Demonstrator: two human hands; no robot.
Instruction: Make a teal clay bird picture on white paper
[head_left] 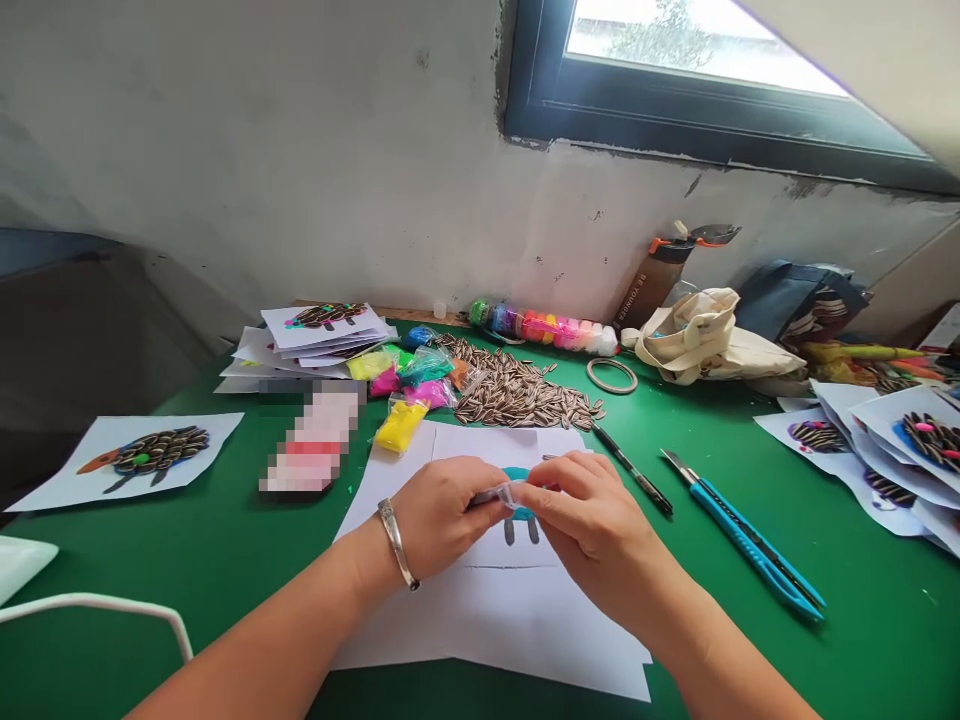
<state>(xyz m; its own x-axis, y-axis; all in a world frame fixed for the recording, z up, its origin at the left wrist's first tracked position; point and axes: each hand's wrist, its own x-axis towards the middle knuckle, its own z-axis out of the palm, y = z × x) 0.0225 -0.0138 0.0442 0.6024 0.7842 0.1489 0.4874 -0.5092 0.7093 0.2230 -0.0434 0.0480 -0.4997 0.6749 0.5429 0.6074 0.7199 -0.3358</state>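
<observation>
Over the green counter (862, 640), I see the left hand (439, 515), a silver bangle (397, 545) on its wrist, and the right hand (589, 525) drawn close together above a white paper sheet (480, 625). Both hands are narrowly pinched, holding a small clear plastic packet (491, 495) between them. Directly beneath it, mostly hidden by my view of the hands, lies a teal painted shape (514, 473) with two grey painted legs (521, 530) on the sheet. Just right of the right hand rests a slim black pen-like tool (634, 470), and farther right lies a bright blue utility knife (750, 550). Ahead, a loose mound of striped black-and-white sunflower seeds (510, 385) spreads beside a bag of yellow modelling clay (401, 425) and smaller pink and green clay bags. Behind them, a long clear tube of multicoloured clay (544, 325) lies against the wall. A finished seed-covered bird picture (127, 455) sits to the left, a stack of similar sheets (322, 330) lies beyond it, and more seed-covered sheets (885, 450) are piled at the right. A pixelated pink-and-white patch (311, 440) obscures whatever lies left of the hands.
</observation>
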